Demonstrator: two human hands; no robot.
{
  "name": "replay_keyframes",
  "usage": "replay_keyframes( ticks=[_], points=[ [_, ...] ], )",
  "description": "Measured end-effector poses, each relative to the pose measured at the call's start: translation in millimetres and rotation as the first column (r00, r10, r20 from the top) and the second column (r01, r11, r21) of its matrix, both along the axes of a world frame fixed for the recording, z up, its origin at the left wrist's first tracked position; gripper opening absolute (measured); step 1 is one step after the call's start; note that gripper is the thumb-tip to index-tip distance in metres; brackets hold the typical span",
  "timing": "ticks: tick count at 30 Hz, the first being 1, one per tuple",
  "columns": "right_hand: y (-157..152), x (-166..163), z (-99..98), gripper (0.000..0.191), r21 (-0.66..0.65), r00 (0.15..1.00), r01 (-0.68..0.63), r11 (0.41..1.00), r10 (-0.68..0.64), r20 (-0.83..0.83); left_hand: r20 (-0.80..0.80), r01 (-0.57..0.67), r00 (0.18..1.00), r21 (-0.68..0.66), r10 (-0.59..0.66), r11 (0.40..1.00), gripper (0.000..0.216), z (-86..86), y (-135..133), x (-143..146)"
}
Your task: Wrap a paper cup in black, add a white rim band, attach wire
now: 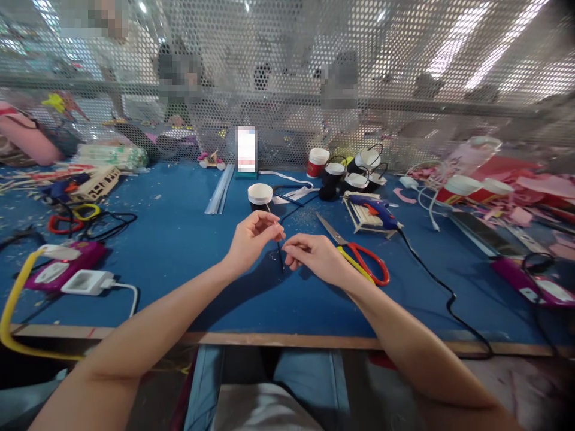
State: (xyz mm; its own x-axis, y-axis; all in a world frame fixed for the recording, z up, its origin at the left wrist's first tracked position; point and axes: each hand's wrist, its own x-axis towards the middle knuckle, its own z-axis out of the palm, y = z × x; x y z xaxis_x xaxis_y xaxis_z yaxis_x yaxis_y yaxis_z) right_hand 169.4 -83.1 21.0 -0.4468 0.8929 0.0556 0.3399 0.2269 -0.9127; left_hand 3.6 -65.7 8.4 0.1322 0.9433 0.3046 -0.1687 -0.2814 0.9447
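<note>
Over the blue table, my left hand [255,240] is closed in a pinch, with a thin dark wire-like strip [281,257] running down from its fingertips. Close beside it, my right hand [317,256] has its fingers pressed together near the strip; what they hold, if anything, is too small to make out. Just behind my left hand stands a black-wrapped paper cup [260,194] with a white rim, partly hidden by the fingers. Red-and-yellow-handled scissors [359,254] lie open to the right of my right hand.
A blue glue gun [372,208] rests on a small stick rack [359,224], its cord trailing right. Behind it are several black cups [333,173] with wire handles and a red cup [318,161]. Clear glue sticks [221,190], a lit phone [246,149] and a power strip [72,263] lie leftward.
</note>
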Motion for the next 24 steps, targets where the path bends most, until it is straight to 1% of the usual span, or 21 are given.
replay_keyframes(
  ticks=[4, 9, 12, 16, 20, 22, 24],
  points=[
    [2, 0, -0.2, 0.022, -0.038, 0.998, -0.004, 0.999, 0.001, -0.065, 0.038, 0.054, 0.998, -0.052, -0.052, 0.997, 0.015, 0.1, 2, -1],
    [4, 0, -2.0, 0.022, -0.049, 0.997, -0.038, 0.998, 0.034, -0.073, 0.126, 0.090, 0.989, -0.120, -0.075, 0.989, 0.017, 2.3, 3, -4],
    [4, 0, -3.4, 0.022, -0.069, 0.997, -0.048, 0.996, 0.043, -0.069, 0.095, 0.067, 0.994, -0.097, -0.058, 0.993, 0.016, 2.5, 3, -4],
    [5, -1, -6.9, 0.021, -0.049, 0.998, -0.031, 0.998, 0.028, -0.063, 0.041, -0.017, 0.999, -0.036, 0.019, 0.999, 0.015, 2.1, 0, -2],
    [6, -2, -10.9, 0.019, -0.026, 0.999, -0.007, 1.000, 0.006, -0.052, 0.022, -0.084, 0.996, -0.045, 0.086, 0.995, 0.015, 1.1, -1, 1],
    [6, -2, -12.4, 0.019, -0.025, 0.999, -0.001, 1.000, 0.000, -0.046, 0.024, -0.088, 0.996, -0.045, 0.089, 0.995, 0.016, -0.5, 0, 1],
    [7, -2, -13.5, 0.019, -0.031, 0.999, -0.001, 1.000, 0.000, -0.048, 0.026, -0.055, 0.998, -0.042, 0.056, 0.998, 0.018, -2.4, 1, 1]
  ],
)
